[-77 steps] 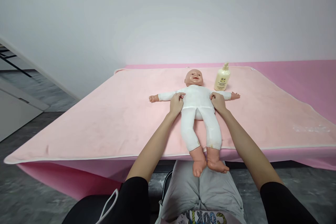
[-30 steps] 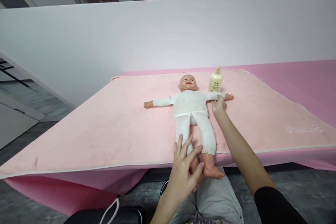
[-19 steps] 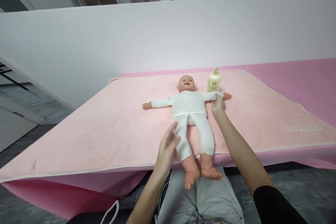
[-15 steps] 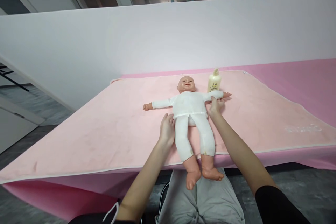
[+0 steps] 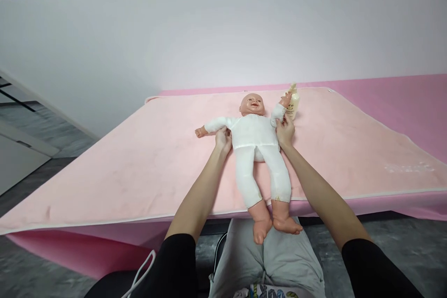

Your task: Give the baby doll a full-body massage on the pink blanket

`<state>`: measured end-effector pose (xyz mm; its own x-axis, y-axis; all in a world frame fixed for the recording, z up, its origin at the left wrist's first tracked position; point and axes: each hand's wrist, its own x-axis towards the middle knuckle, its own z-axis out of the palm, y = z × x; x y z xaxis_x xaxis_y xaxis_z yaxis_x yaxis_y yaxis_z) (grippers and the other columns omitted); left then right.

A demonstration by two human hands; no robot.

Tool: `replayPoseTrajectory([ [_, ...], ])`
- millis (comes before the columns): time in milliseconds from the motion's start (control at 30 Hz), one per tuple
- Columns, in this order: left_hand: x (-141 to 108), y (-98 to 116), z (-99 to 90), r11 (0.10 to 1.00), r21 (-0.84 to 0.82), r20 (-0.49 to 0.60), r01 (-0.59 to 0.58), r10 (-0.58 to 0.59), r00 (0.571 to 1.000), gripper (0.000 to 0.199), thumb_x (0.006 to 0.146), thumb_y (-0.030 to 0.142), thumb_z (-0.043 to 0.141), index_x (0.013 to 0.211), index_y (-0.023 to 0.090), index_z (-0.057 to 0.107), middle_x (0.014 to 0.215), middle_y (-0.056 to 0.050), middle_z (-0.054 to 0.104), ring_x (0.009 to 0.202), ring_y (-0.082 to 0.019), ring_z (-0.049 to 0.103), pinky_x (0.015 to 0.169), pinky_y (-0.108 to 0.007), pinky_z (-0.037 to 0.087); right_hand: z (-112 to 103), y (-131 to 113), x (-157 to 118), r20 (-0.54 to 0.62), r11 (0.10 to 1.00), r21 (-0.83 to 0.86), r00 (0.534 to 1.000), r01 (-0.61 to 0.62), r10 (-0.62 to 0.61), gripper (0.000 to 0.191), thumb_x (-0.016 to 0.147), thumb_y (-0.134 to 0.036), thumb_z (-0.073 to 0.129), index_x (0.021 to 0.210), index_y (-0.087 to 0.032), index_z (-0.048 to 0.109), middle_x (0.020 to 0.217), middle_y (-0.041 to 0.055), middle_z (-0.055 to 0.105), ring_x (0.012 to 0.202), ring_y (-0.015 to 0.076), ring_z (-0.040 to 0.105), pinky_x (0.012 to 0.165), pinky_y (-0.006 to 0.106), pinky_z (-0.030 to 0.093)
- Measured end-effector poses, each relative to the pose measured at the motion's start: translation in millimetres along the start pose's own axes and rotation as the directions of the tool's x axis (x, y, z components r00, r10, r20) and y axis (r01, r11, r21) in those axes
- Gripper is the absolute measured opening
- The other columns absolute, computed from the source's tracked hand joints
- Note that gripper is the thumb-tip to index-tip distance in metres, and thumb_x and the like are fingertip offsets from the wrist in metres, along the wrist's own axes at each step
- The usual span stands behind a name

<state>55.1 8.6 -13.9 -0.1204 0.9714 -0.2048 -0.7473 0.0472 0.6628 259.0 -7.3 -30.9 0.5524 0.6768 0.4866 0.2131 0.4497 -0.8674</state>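
A baby doll [image 5: 256,132] with a white cloth body lies on its back, head away from me and feet over the table's front edge. My left hand [image 5: 222,140] is closed on the doll's upper arm on the left, fingers partly hidden beneath the sleeve. That arm stretches out sideways. My right hand [image 5: 285,131] has its fingers wrapped round the doll's other arm, which is bent up beside the head. A pale yellow pump bottle [image 5: 294,103] stands just behind the raised doll hand, which partly covers it.
The doll lies on a pink towel [image 5: 139,177] with a white edge, spread over a darker pink table cover [image 5: 401,102]. A white partition wall [image 5: 209,42] rises behind the table. My legs in grey trousers [image 5: 279,256] are under the doll's feet.
My left hand has moved up from the doll's side to its upper arm. The doll's arm on the right has been bent upward, its hand now before the bottle. The view has tilted slightly.
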Motion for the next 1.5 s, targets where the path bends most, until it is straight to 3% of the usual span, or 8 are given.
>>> replayPoseTrajectory([
  [300, -11.0, 4.2, 11.2, 0.991, 0.022, 0.129, -0.129, 0.125, 0.984, 0.018, 0.082, 0.026, 0.052, 0.098, 0.024, 0.046, 0.078, 0.002, 0.06, 0.077, -0.012, 0.06, 0.079, -0.026, 0.046, -2.1, -6.9, -2.8, 0.131, 0.999, 0.046, 0.991, 0.0, -0.006, 0.046, 0.076, -0.034, 0.052, 0.118, -0.021, 0.038, 0.107, 0.0085, 0.059, 0.094, 0.0154, 0.057, 0.084, 0.031, 0.046],
  [467, -16.8, 12.3, 12.3, 0.937, 0.266, 0.132, -0.228, 0.199, 0.971, 0.029, 0.081, 0.025, 0.054, 0.106, 0.027, 0.04, 0.074, 0.004, 0.056, 0.066, -0.01, 0.055, 0.07, -0.024, 0.044, -5.7, -17.3, -3.4, 0.144, 0.998, -0.06, 0.989, -0.008, 0.016, 0.047, 0.078, -0.034, 0.049, 0.123, -0.021, 0.042, 0.115, 0.0078, 0.056, 0.1, 0.0157, 0.055, 0.086, 0.029, 0.043],
  [667, -12.3, 9.6, 3.7, 0.654, 0.614, 0.261, -0.442, 0.361, 0.895, 0.018, 0.078, 0.035, 0.057, 0.081, 0.018, 0.055, 0.071, 0.0, 0.056, 0.068, -0.012, 0.051, 0.064, -0.021, 0.038, -7.9, -22.7, -3.6, 0.156, 0.993, -0.116, 0.988, 0.036, -0.018, 0.043, 0.078, -0.033, 0.05, 0.119, -0.021, 0.052, 0.122, 0.0067, 0.055, 0.11, 0.0168, 0.05, 0.096, 0.032, 0.037],
  [867, -13.0, 11.0, -2.2, 0.4, 0.837, 0.28, -0.372, 0.272, 0.921, 0.023, 0.077, 0.036, 0.053, 0.067, 0.016, 0.058, 0.06, 0.0, 0.053, 0.061, -0.013, 0.046, 0.057, -0.022, 0.03, -10.6, -17.7, -1.3, 0.23, 0.975, -0.219, 0.973, 0.024, 0.028, 0.042, 0.077, -0.032, 0.05, 0.116, -0.018, 0.057, 0.118, 0.0082, 0.058, 0.109, 0.0194, 0.05, 0.098, 0.035, 0.035],
  [1067, -16.5, 17.5, 3.7, 0.276, 0.917, 0.228, -0.289, 0.232, 0.946, 0.031, 0.074, 0.029, 0.057, 0.046, 0.018, 0.048, 0.045, 0.002, 0.041, 0.05, -0.013, 0.039, 0.054, -0.025, 0.025, -9.9, -17.1, 0.5, 0.307, 0.928, -0.371, 0.945, 0.013, 0.11, 0.037, 0.078, -0.032, 0.045, 0.107, -0.019, 0.062, 0.096, 0.0067, 0.065, 0.09, 0.0223, 0.056, 0.087, 0.038, 0.041],
  [1300, -15.4, 20.5, 3.5, 0.329, 0.92, 0.148, -0.213, 0.211, 0.966, 0.023, 0.066, 0.02, 0.063, 0.047, 0.018, 0.05, 0.049, -0.003, 0.047, 0.064, -0.021, 0.05, 0.062, -0.027, 0.029, -13.3, -19.1, -0.6, 0.332, 0.908, -0.42, 0.934, 0.019, 0.134, 0.038, 0.081, -0.039, 0.043, 0.109, -0.021, 0.061, 0.094, 0.0083, 0.063, 0.092, 0.0244, 0.054, 0.088, 0.04, 0.04],
  [1400, -11.0, 18.4, -0.5, 0.493, 0.837, 0.159, -0.237, 0.195, 0.968, 0.006, 0.065, 0.017, 0.062, 0.069, 0.016, 0.059, 0.068, -0.006, 0.059, 0.073, -0.021, 0.054, 0.067, -0.027, 0.035, -17.4, -21.6, -1.2, 0.308, 0.906, -0.424, 0.941, 0.0, 0.144, 0.047, 0.077, -0.043, 0.052, 0.12, -0.025, 0.054, 0.106, 0.0096, 0.059, 0.104, 0.0273, 0.051, 0.094, 0.044, 0.036],
  [1500, -5.9, 14.8, -1.1, 0.661, 0.681, 0.247, -0.316, 0.199, 0.948, 0.034, 0.063, 0.012, 0.059, 0.096, 0.016, 0.057, 0.092, -0.007, 0.063, 0.081, -0.019, 0.057, 0.071, -0.027, 0.041, -19.5, -24.5, 0.2, 0.378, 0.927, -0.374, 0.908, -0.03, 0.182, 0.055, 0.073, -0.039, 0.059, 0.126, -0.029, 0.047, 0.116, 0.0071, 0.057, 0.11, 0.0286, 0.049, 0.096, 0.047, 0.035],
])
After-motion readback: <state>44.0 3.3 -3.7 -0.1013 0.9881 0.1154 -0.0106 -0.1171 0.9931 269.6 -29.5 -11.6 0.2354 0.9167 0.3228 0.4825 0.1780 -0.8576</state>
